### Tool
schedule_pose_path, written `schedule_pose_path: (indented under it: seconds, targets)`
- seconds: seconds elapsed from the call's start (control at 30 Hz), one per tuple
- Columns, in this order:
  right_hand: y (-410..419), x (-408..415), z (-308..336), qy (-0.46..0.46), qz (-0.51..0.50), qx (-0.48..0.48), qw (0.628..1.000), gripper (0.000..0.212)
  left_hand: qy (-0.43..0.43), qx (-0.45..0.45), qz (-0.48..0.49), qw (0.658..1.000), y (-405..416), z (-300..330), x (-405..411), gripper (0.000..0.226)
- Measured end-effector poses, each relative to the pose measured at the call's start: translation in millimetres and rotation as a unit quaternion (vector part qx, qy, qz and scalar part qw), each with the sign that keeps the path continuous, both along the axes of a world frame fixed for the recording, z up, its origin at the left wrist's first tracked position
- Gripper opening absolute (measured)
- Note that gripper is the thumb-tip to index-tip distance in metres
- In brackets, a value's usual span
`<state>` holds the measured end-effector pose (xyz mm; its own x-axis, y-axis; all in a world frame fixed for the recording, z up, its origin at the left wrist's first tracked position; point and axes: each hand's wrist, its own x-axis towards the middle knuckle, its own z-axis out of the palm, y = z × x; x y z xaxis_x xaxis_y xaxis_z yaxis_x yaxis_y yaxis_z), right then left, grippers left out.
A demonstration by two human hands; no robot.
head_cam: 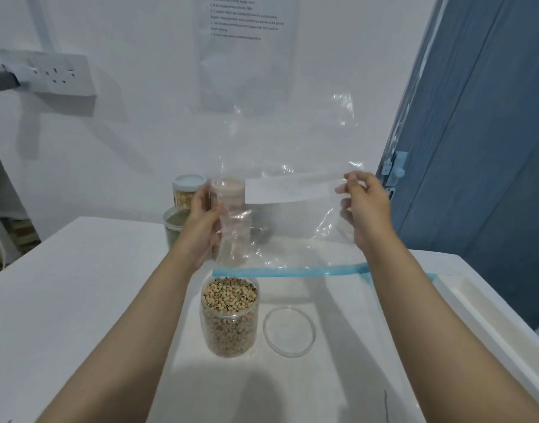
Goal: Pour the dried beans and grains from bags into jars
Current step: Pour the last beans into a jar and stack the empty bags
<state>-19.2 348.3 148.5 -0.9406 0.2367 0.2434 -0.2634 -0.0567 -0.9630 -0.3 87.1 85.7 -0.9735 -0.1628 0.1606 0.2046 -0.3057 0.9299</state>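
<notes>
- Above the white tabletop [79,285]: clear zip bag [292,215] held inverted, blue seal lowest.
- Left hand [205,221] grips its left edge; right hand [364,206] pinches its right edge.
- Below: open jar [230,319] full of beans; lid [289,331] lying beside it.

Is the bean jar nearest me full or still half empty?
Full: beans reach the rim of the open jar; its lid lies beside it.

White table [79,300] sitting against a white wall [140,132]. Wall socket strip [53,74] mounted upper left, grey plug [1,80] sitting in its left end. Printed sheet [247,41] in a clear sleeve hanging on the wall, text too blurred to read. Blue door [491,132] standing at right, pale latch [395,167] on its edge.
</notes>
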Motion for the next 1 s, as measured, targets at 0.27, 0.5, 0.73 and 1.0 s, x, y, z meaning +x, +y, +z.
schedule_pose_path:
  seconds: [0.27, 0.5, 0.73, 1.0]
  targets:
    - [22.7, 26.8, -23.5, -0.068, 0.043, -0.106, 0.991, 0.034, 0.051, -0.035, 0.073, 0.995, 0.4, -8.7, 27.6, 0.024]
    - [41.3, 74.4, -29.6, -0.033, 0.102, -0.156, 0.982, 0.026, 0.103, -0.125, 0.013, 0.987, 0.2, 0.1, 49.1, 0.046]
    - [45.9, 108.8, -24.5, 0.064, 0.065, 0.143, 0.986, 0.032, 0.068, -0.109, -0.083, 0.988, -18.1, 4.1, 24.0, 0.047]
    - [47.4, 131.8, -29.9, 0.125, -0.161, 0.250, 0.947, 0.015, 0.216, -0.326, 0.085, 0.917, 7.4, 12.4, 25.7, 0.024]
